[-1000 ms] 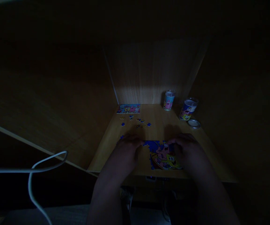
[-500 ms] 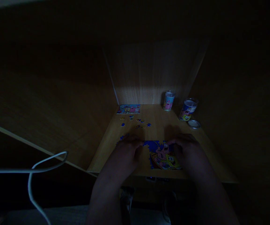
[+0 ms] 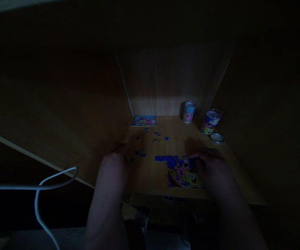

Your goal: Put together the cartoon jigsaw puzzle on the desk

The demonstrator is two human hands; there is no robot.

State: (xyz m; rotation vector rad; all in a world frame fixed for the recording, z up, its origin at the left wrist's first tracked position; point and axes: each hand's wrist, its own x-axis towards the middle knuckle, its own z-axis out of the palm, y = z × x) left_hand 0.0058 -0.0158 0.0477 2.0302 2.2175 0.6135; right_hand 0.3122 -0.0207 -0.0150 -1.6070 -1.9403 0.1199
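A flat, partly assembled blue cartoon jigsaw is laid on the smooth, light-brown wood-grained desk, near its front edge. Its long axis is run left to right, roughly parallel to that edge, and its printed figures are set upright, heads toward the far side. A narrow blue strip is stretched leftward from its far left corner; below the strip, the left side is stepped and notched with knobs and sockets. Its right end is covered by the right hand, whose fingertips are placed at the far edge; whether they are pinched together or parted cannot be told. The left hand is held over the left part of the desk, near loose, knobbed blue jigsaw pieces; its fingers are lost in shadow, so whether anything is gripped cannot be told. More small yellow-and-blue pieces are scattered farther back. A rectangular light-blue cartoon picture is laid lengthwise along the wooden back panel. At the right, a light-blue cylindrical can and a dark-blue cylindrical can, both clear-topped, are stood upright, with a round silver-rimmed lid laid flat just beside the latter.
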